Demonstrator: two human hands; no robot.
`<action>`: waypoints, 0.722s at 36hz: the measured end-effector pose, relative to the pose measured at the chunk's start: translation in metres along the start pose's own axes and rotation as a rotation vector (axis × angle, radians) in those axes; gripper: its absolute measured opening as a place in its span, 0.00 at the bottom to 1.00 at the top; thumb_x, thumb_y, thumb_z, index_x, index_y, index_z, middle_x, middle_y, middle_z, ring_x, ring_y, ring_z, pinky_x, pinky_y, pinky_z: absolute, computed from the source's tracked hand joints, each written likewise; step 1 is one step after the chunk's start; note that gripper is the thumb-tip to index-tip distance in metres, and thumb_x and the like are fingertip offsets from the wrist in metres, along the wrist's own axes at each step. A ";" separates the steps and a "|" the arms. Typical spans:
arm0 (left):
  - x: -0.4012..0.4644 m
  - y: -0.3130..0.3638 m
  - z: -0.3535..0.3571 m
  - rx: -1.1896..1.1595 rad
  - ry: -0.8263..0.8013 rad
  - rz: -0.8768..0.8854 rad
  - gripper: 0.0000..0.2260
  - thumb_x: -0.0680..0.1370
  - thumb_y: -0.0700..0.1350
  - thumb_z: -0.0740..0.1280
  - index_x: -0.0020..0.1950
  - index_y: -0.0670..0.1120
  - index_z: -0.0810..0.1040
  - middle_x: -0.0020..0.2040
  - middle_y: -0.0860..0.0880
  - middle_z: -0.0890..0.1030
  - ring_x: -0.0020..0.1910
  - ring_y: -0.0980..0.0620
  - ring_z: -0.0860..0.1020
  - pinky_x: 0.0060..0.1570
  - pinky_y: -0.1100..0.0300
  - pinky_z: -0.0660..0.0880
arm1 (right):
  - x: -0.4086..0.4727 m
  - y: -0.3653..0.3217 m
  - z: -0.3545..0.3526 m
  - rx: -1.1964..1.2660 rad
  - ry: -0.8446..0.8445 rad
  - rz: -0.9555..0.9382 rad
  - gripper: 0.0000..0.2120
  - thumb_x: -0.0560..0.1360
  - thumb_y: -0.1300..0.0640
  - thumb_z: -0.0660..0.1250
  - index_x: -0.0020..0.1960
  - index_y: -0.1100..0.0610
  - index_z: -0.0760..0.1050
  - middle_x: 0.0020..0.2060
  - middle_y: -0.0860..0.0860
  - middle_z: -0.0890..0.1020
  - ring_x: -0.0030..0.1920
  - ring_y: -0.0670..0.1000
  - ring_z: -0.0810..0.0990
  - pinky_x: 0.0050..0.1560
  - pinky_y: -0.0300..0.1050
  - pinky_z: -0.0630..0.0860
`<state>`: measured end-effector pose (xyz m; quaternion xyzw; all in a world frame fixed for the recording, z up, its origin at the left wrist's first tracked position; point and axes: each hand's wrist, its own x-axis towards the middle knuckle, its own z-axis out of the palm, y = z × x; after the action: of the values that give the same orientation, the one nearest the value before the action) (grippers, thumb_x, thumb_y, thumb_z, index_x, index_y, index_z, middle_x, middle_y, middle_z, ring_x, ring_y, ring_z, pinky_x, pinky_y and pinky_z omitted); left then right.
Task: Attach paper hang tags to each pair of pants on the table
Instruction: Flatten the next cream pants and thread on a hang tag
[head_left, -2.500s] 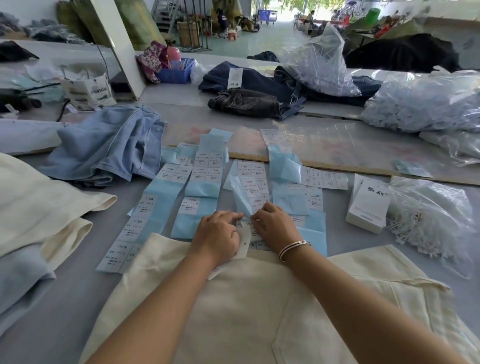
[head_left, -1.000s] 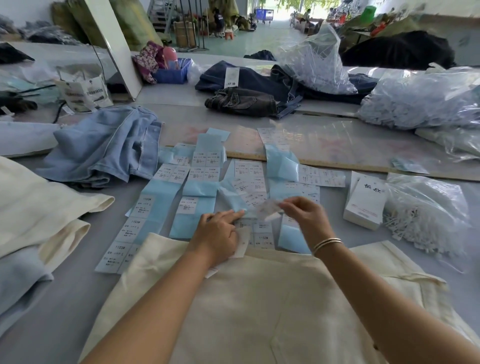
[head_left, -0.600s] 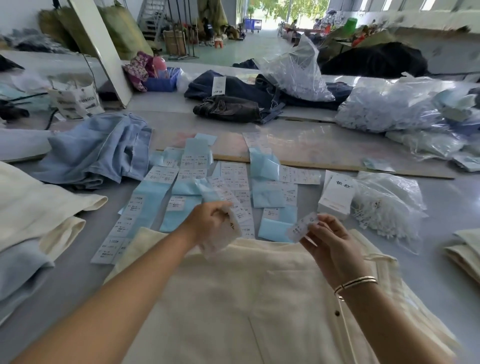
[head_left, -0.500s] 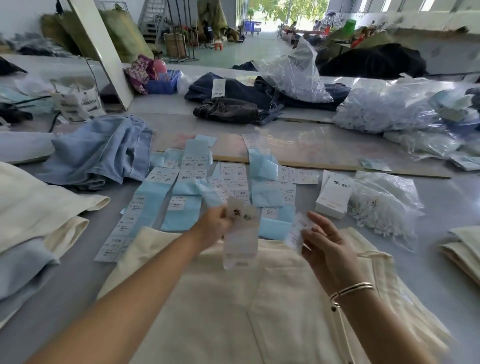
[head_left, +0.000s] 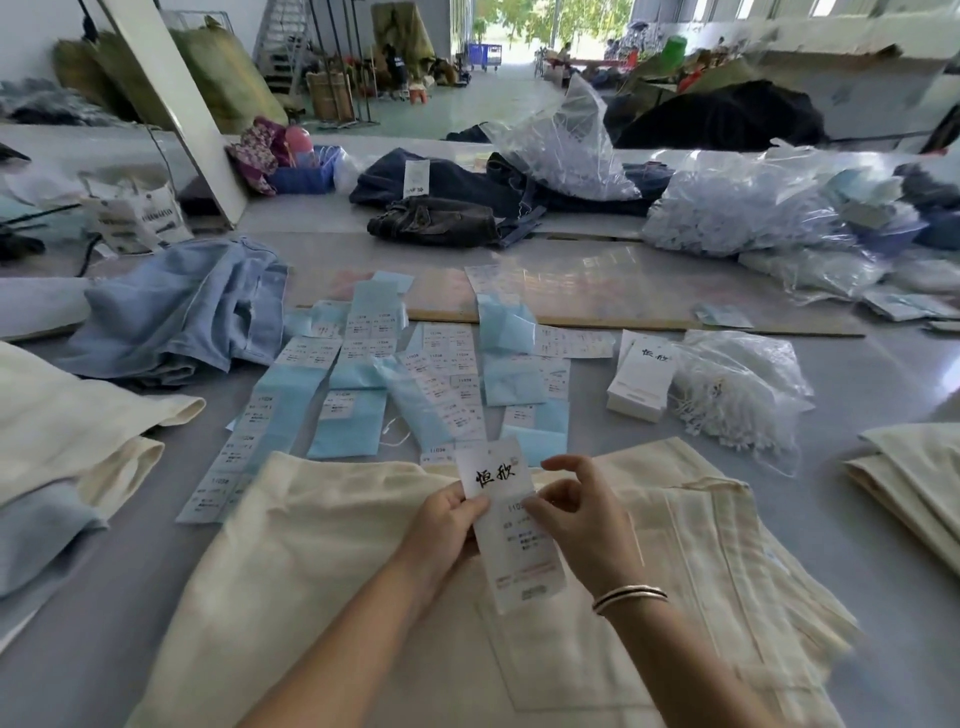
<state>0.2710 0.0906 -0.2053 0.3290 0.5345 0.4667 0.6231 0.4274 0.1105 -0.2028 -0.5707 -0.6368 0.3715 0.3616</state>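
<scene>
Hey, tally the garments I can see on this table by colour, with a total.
Cream: 3 (front, left, right)
Light blue: 2 ()
Dark denim or black: 2 ()
Total: 7

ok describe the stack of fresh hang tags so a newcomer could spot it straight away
Start at the cream pants spread nearest the camera, then look beyond their right corner. The stack of tags sits beside a clear bag of strings: a thick white block with black brush lettering, unlike the flat blue-and-white sticker sheets.
</scene>
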 end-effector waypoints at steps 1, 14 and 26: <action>0.000 0.000 0.002 -0.003 0.001 0.010 0.10 0.81 0.36 0.59 0.51 0.41 0.80 0.43 0.43 0.85 0.40 0.48 0.84 0.37 0.58 0.79 | 0.000 0.000 0.001 -0.024 0.005 -0.004 0.19 0.70 0.51 0.72 0.48 0.31 0.66 0.39 0.37 0.82 0.37 0.38 0.80 0.39 0.43 0.78; 0.000 -0.003 0.002 0.016 -0.026 0.071 0.08 0.80 0.41 0.64 0.50 0.45 0.83 0.47 0.43 0.85 0.46 0.44 0.84 0.47 0.52 0.80 | 0.000 0.001 0.006 -0.158 -0.008 0.035 0.15 0.69 0.45 0.69 0.50 0.35 0.66 0.38 0.36 0.81 0.37 0.42 0.81 0.43 0.53 0.79; -0.004 -0.004 0.008 0.004 -0.008 0.119 0.06 0.77 0.38 0.66 0.51 0.43 0.82 0.47 0.44 0.85 0.46 0.47 0.84 0.44 0.59 0.80 | 0.004 -0.010 0.001 -0.041 -0.060 0.171 0.13 0.69 0.45 0.73 0.35 0.54 0.76 0.33 0.45 0.82 0.34 0.44 0.80 0.38 0.43 0.77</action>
<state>0.2797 0.0861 -0.2059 0.3634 0.5125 0.5004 0.5957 0.4211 0.1139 -0.1942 -0.6189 -0.6039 0.4047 0.2973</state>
